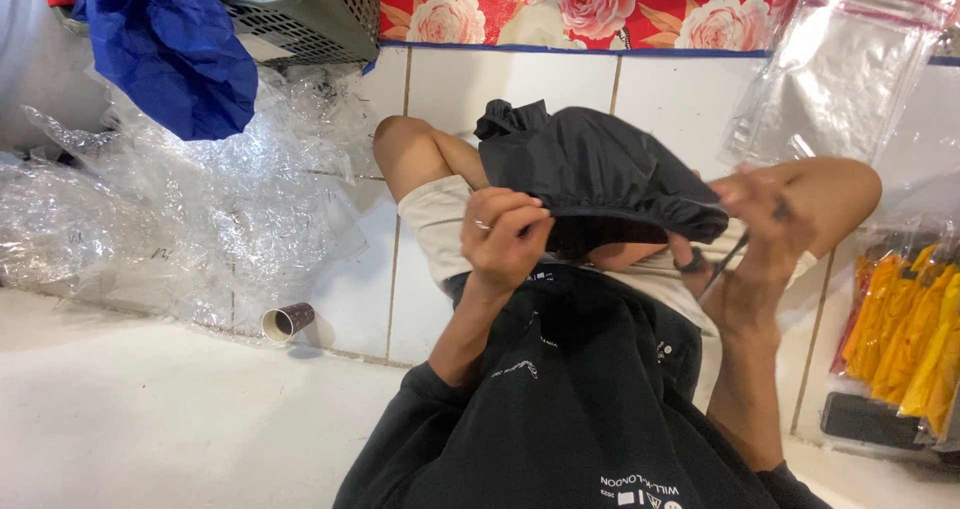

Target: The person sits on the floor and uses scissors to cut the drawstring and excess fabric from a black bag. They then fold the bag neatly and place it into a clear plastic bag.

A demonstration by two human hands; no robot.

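Above the person's bent knees, a dark garment (600, 174) is held up between both hands; the left hand (505, 234) is closed tight on its hem at the near left edge, a ring on one finger; the right hand (760, 229) pinches the hem at the garment's right end and also has small scissors (715, 259) gripped in it, blades angled down; left of the garment lies crumpled clear plastic wrap (190, 209), a cardboard tube (288, 321) beside it; a mesh basket (305, 14) stands beyond the garment, upper left.
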